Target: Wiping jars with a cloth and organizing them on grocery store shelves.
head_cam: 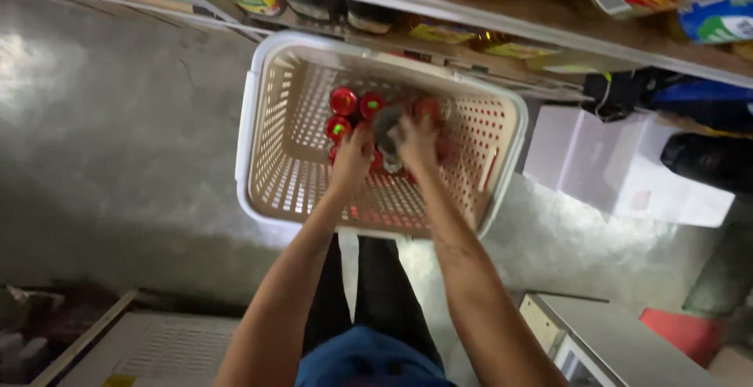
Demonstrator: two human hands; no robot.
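Observation:
A beige plastic laundry-style basket (271, 128) with perforated walls stands on the grey concrete floor. Inside it stand several bottles with red caps (343, 101). Both of my arms reach down into the basket. My left hand (353, 156) and my right hand (417, 144) are closed together around one grey-topped bottle (386, 132) among the red-capped ones. Motion blur hides how the fingers sit on it.
A shelf (502, 22) with colourful packets and tins runs along the top behind the basket. A white box (620, 163) sits to the right, a red item (682, 332) at lower right, and white cabinets (596, 340) close to my legs.

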